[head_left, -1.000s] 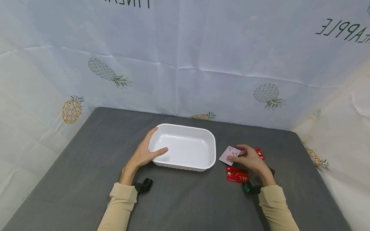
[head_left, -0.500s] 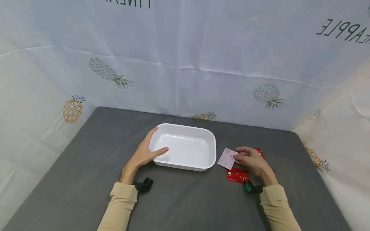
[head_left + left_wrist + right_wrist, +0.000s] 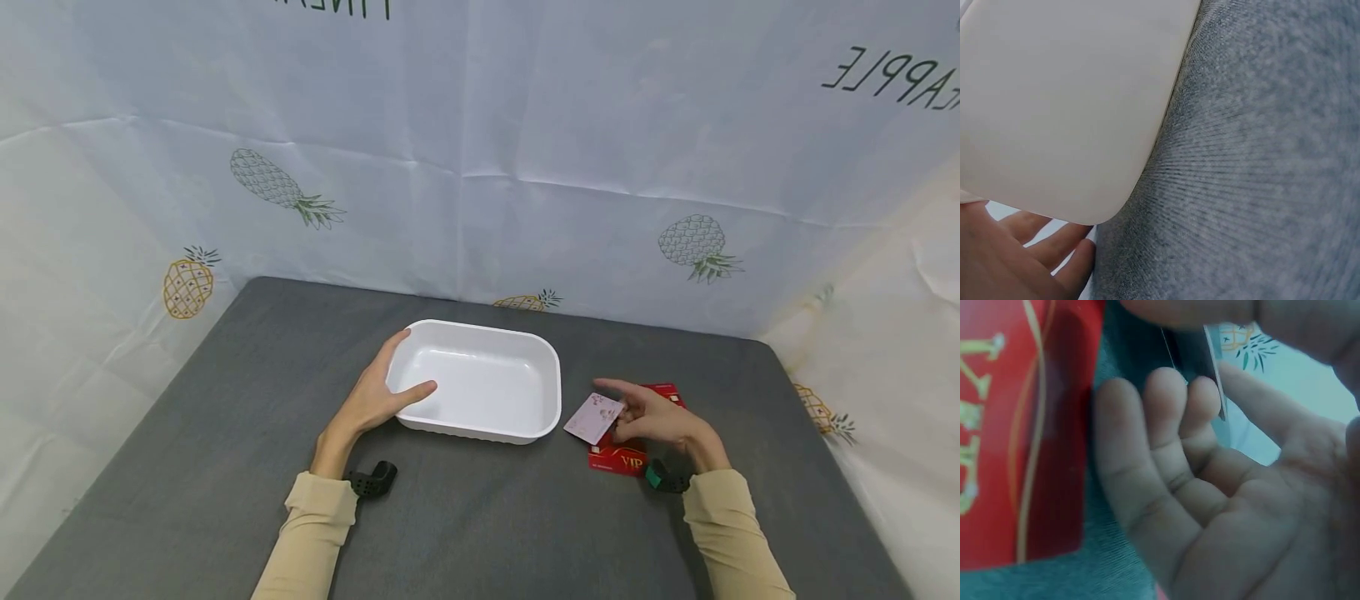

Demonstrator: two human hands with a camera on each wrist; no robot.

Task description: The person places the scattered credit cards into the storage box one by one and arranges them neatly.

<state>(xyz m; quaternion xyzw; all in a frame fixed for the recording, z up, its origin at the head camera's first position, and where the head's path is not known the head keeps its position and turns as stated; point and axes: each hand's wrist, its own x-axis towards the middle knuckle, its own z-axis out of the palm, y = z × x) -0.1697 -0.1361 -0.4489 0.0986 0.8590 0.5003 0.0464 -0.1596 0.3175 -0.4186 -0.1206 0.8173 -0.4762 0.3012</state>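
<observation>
My left hand [image 3: 369, 402] grips the left end of a white rectangular tray [image 3: 480, 436], thumb over the near rim and fingers along the outer wall. In the left wrist view, fingers [image 3: 1054, 250] show beside the tray's pale side [image 3: 1066, 112]. Right of the tray, my right hand [image 3: 660, 417] pinches a pale pink card [image 3: 592, 418] with a small printed pattern, its index finger stretched out above. The card stands tilted over a red VIP card [image 3: 617, 462]. In the right wrist view, the pink card's thin edge [image 3: 1216, 375] shows just behind the curled fingertips [image 3: 1164, 394].
A second red card [image 3: 670, 392] lies behind my right hand, partly covered by it. Grey cloth [image 3: 480, 533] covers the table, and a white curtain with pineapple prints [image 3: 465, 167] hangs along its back edge.
The right hand has shifted a little right and toward me, turning the pink card in its fingers; its index finger has straightened off the card. The left hand and tray have stayed put.
</observation>
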